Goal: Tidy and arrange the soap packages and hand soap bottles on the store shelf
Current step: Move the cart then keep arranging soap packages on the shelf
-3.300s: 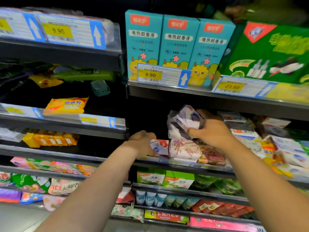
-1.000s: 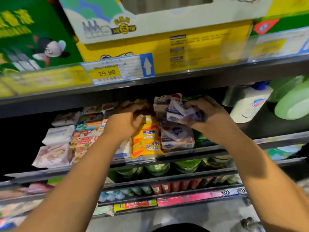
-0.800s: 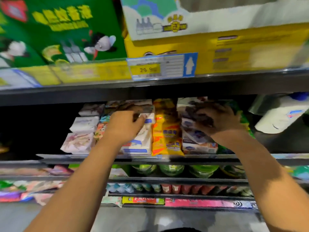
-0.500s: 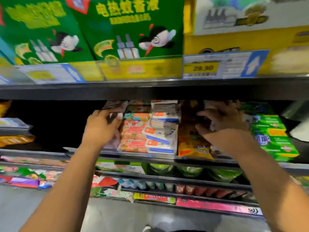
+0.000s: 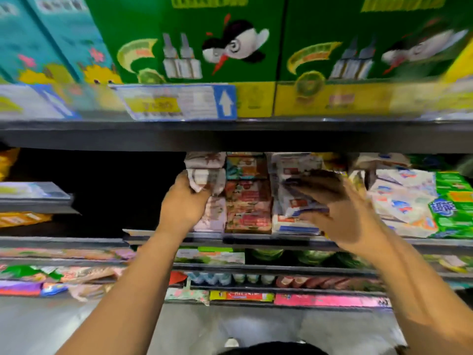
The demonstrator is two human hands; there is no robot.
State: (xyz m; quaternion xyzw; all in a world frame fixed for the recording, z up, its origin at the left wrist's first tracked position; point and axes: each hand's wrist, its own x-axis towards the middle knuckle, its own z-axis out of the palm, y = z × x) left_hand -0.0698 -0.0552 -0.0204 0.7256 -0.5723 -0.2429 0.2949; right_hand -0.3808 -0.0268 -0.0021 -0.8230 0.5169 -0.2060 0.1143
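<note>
The pale pink wrapped soap package (image 5: 206, 178) lies second from the top of a pink stack (image 5: 211, 219) at the left end of the dark metal store shelf (image 5: 163, 238). The left hand (image 5: 183, 204) grips its left edge, fingers curled round the wrapper. Just right of these fingers stands a stack of red-and-orange soap packages (image 5: 247, 206), touching the pink stack. Next to the right is a stack of white-and-blue soap packages (image 5: 294, 228). The right hand (image 5: 343, 216) holds one white-and-blue package (image 5: 294, 201) at the front of that stack, fingers (image 5: 320, 179) curved over its top and thumb beneath; the outline is smeared by motion blur. Right of the right-hand fingers lie tilted white soap packages with a blue emblem (image 5: 404, 198), then green soap packages (image 5: 453, 208) at the frame edge. Above the fingers, the overhead shelf carries large green cartons with a black-and-white bird (image 5: 194, 42), teal cartons (image 5: 41, 34) to their left, and a white-and-yellow price label with a blue arrow (image 5: 179, 102), its figures unreadable. Below the fingers, lower shelves (image 5: 281, 269) hold further blurred goods; a grey floor (image 5: 51, 326) lies at the bottom.
</note>
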